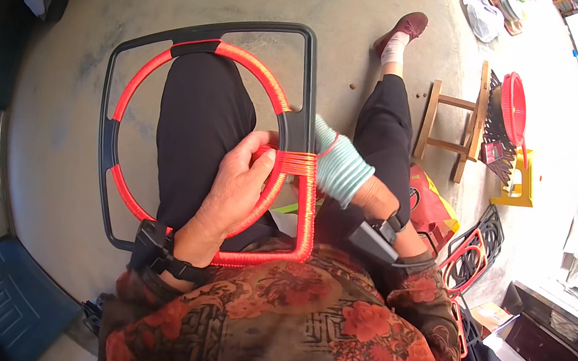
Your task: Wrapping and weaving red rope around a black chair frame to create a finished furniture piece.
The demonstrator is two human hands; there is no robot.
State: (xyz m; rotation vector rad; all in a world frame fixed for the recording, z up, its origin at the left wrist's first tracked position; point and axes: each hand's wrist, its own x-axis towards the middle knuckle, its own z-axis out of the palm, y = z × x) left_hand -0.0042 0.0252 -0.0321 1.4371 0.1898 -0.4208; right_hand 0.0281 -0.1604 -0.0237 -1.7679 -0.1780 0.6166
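Note:
A black rounded-square frame point(297, 131) with a ring inside it rests over my left thigh and lap. Bright red-orange cord point(307, 216) is wound tightly round most of the ring, the near edge and the lower right side. My bare left hand point(236, 180) grips the ring near its right side, thumb on top by a band of cord bridging ring and outer edge. At the frame's right side is my right hand point(343, 164) in a pale green striped glove. A cord strand runs from the band to the glove; its fingertips are partly hidden behind the frame.
A wooden stool point(452, 122) lies beyond my right leg, next to a red basket point(513, 109) and a yellow stool point(524, 180). Nearer are a red bag point(430, 204) and more black and red frames point(475, 247). A blue panel point(21, 298) stands at lower left.

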